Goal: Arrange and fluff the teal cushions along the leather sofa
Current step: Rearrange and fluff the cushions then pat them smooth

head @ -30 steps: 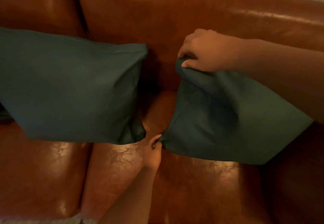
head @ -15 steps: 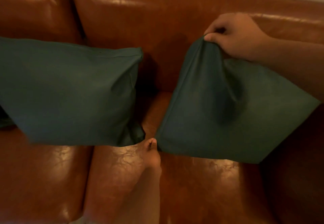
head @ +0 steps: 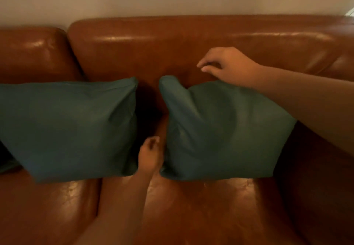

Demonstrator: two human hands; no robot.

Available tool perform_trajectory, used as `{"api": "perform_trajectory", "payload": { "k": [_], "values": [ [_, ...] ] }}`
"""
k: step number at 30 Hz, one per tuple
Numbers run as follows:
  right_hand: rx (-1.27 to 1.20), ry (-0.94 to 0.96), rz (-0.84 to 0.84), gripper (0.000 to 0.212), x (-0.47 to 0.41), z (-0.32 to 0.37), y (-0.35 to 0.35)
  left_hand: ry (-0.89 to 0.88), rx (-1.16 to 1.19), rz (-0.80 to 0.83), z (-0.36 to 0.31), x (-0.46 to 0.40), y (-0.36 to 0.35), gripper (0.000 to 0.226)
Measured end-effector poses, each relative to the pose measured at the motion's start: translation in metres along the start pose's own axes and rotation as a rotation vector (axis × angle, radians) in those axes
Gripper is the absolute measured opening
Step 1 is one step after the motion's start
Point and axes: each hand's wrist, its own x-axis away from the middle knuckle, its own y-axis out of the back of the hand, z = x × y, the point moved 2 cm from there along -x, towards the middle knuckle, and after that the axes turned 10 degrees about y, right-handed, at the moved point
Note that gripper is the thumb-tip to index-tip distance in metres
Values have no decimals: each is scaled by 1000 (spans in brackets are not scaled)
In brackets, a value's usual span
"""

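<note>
Nearest the seat's front edge, the left hand (head: 150, 153) sits loosely curled in the gap between the two cushions, holding nothing. Beside it the right cushion (head: 220, 129) leans against the sofa (head: 172, 53) backrest. Farther back, the right hand (head: 228, 65) hovers with fingers relaxed above that cushion's slumped top edge, closest for plumping it.

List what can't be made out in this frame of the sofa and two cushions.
- Left cushion, head view: its left end is cut off by the frame edge.
- Right cushion: right upper corner hidden by the forearm.
- Left hand: blurred; contact with the right cushion unclear.
- Right hand: fingertips blurred.
</note>
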Motion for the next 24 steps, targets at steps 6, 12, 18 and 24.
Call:
{"api": "perform_trajectory", "payload": {
  "k": [6,12,18,24],
  "values": [
    [-10,-293,215,29,104,-51,21,-212,201,6,-144,-10,2,26],
    [27,-639,414,44,179,-106,34,-213,-39,50,-190,1,-3,40],
    [110,-681,383,43,198,-126,34,-348,-275,71,-208,5,2,24],
    [126,-603,288,27,199,-127,32,-429,-338,5,-205,5,-3,12]
  ]
}}
